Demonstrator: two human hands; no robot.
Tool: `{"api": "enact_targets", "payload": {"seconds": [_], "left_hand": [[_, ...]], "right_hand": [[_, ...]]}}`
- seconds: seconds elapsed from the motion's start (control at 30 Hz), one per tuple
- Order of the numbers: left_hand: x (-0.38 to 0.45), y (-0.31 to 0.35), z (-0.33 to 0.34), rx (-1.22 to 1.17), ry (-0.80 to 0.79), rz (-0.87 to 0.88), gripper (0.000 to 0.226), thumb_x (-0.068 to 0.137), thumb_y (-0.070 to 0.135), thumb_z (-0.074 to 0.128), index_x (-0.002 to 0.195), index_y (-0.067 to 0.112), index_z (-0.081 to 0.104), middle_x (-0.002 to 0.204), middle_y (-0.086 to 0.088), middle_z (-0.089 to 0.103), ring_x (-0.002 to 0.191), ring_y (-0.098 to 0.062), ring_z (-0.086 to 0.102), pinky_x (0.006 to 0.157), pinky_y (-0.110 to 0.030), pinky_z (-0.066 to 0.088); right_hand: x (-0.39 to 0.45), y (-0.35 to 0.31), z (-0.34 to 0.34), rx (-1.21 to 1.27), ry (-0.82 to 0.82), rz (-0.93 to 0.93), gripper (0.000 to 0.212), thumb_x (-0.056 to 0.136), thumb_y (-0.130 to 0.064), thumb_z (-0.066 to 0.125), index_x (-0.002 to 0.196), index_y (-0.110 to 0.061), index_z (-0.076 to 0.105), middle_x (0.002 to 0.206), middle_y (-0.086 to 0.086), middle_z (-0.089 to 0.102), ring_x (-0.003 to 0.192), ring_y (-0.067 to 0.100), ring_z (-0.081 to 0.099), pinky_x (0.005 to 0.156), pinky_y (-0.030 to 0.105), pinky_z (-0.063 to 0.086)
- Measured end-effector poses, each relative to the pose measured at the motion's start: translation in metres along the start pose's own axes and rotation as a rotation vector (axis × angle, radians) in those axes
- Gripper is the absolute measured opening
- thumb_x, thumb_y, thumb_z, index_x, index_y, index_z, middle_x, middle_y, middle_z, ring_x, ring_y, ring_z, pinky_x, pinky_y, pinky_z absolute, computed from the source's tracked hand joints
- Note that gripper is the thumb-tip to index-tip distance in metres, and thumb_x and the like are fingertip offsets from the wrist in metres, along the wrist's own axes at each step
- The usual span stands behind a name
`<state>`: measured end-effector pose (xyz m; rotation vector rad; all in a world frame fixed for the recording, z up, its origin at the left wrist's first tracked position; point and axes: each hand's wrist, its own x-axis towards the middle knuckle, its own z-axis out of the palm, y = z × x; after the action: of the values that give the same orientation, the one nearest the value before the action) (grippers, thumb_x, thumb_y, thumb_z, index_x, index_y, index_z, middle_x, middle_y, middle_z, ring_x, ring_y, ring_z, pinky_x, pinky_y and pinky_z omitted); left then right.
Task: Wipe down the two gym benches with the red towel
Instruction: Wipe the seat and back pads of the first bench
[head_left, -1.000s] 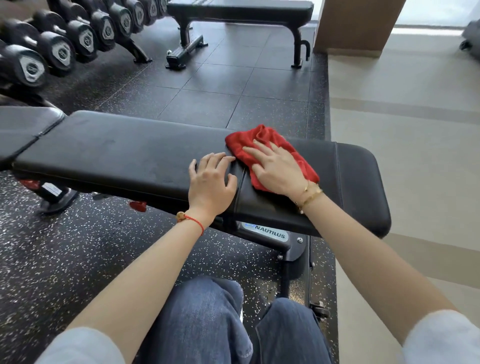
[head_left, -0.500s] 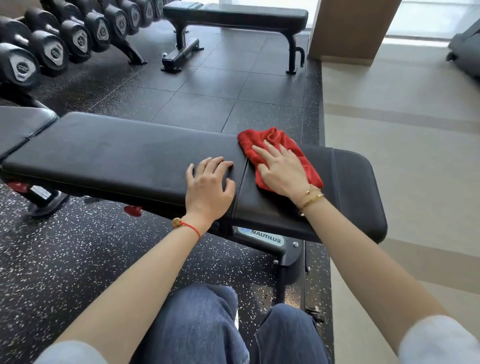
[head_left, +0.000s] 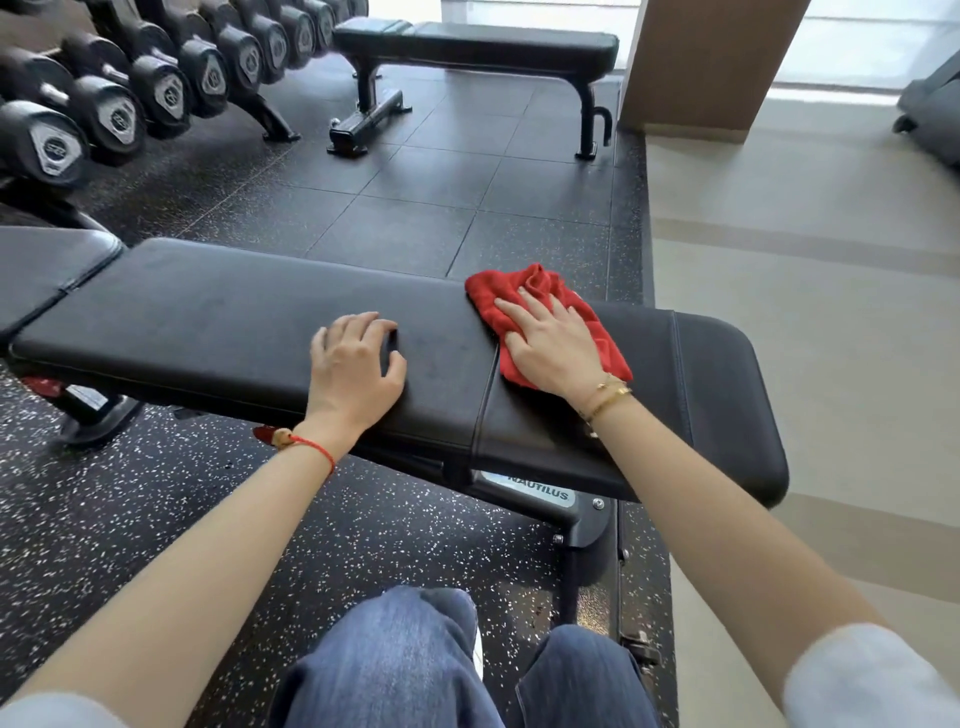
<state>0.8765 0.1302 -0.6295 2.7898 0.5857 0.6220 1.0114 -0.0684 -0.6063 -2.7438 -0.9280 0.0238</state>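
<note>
Right now the right hand (head_left: 558, 353) lies flat with straight fingers on the red towel (head_left: 540, 317), pressing it onto the near bench (head_left: 208, 332) without clenching it. The towel sits bunched on the far edge of the black pad, just right of the seam between the long pad and the shorter end pad. The left hand (head_left: 356, 366) rests on the long pad beside that seam, fingers bent with their tips on the surface, holding nothing. A second bench (head_left: 478, 49) stands well apart across the dark floor tiles. Dumbbells (head_left: 119, 109) line a rack at the upper left. Blue jeans (head_left: 405, 665) show at the bottom edge.
</note>
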Motion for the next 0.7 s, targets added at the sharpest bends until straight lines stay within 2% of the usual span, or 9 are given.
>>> {"api": "enact_targets", "payload": {"seconds": [0.07, 0.2, 0.33, 0.43, 0.53, 0.6, 0.7], "left_hand": [[0.0, -0.004, 0.004, -0.026, 0.021, -0.027, 0.035, 0.089, 0.025, 0.054, 0.123, 0.021, 0.061, 0.133, -0.001, 0.058, 0.13, -0.023, 0.045, 0.115, -0.047, 0.025], [0.0, -0.005, 0.007, -0.067, 0.068, -0.049, 0.038, 0.085, 0.029, 0.046, 0.119, 0.025, 0.063, 0.129, 0.003, 0.06, 0.126, -0.02, 0.047, 0.112, -0.045, 0.026], [-0.001, -0.007, 0.009, -0.076, 0.085, -0.041, 0.04, 0.083, 0.03, 0.044, 0.117, 0.026, 0.064, 0.129, 0.004, 0.061, 0.126, -0.02, 0.048, 0.111, -0.045, 0.027], [-0.001, -0.009, 0.01, -0.076, 0.082, -0.039, 0.04, 0.083, 0.03, 0.044, 0.118, 0.027, 0.063, 0.13, 0.004, 0.06, 0.127, -0.019, 0.047, 0.112, -0.045, 0.026], [-0.001, -0.01, 0.01, -0.074, 0.079, -0.032, 0.041, 0.084, 0.031, 0.043, 0.119, 0.027, 0.063, 0.13, 0.004, 0.06, 0.127, -0.018, 0.046, 0.112, -0.046, 0.026], [0.0, -0.009, 0.01, -0.074, 0.08, -0.03, 0.04, 0.084, 0.031, 0.043, 0.119, 0.026, 0.063, 0.129, 0.004, 0.061, 0.126, -0.019, 0.047, 0.111, -0.046, 0.027], [0.0, -0.007, 0.009, -0.073, 0.085, -0.033, 0.04, 0.083, 0.032, 0.043, 0.117, 0.026, 0.064, 0.127, 0.005, 0.062, 0.124, -0.019, 0.048, 0.11, -0.046, 0.028]], "right_hand": [[0.005, -0.017, 0.003, -0.002, -0.007, -0.019, 0.05, 0.099, -0.036, 0.036, 0.149, -0.04, 0.032, 0.162, -0.006, 0.021, 0.149, 0.024, 0.017, 0.12, 0.046, 0.015], [-0.033, -0.042, 0.009, -0.012, -0.017, -0.201, 0.051, 0.097, -0.036, 0.04, 0.147, -0.042, 0.035, 0.16, -0.011, 0.026, 0.149, 0.022, 0.019, 0.121, 0.041, 0.015], [-0.088, -0.032, 0.009, 0.036, -0.005, -0.312, 0.049, 0.096, -0.041, 0.039, 0.145, -0.043, 0.038, 0.157, -0.015, 0.031, 0.149, 0.018, 0.022, 0.12, 0.04, 0.018], [-0.084, 0.0, 0.001, 0.039, 0.017, -0.226, 0.048, 0.097, -0.04, 0.042, 0.145, -0.042, 0.039, 0.157, -0.014, 0.032, 0.148, 0.017, 0.025, 0.12, 0.039, 0.019], [-0.044, 0.019, -0.005, -0.014, 0.047, -0.071, 0.049, 0.098, -0.035, 0.043, 0.147, -0.039, 0.037, 0.159, -0.009, 0.029, 0.148, 0.017, 0.023, 0.121, 0.036, 0.015], [-0.02, 0.018, -0.008, -0.019, 0.05, 0.042, 0.05, 0.099, -0.034, 0.039, 0.149, -0.037, 0.035, 0.161, -0.006, 0.026, 0.148, 0.021, 0.021, 0.121, 0.04, 0.015], [-0.019, -0.002, -0.002, -0.054, 0.047, 0.018, 0.052, 0.098, -0.033, 0.038, 0.15, -0.036, 0.033, 0.161, -0.003, 0.025, 0.147, 0.025, 0.023, 0.12, 0.042, 0.018]]}}
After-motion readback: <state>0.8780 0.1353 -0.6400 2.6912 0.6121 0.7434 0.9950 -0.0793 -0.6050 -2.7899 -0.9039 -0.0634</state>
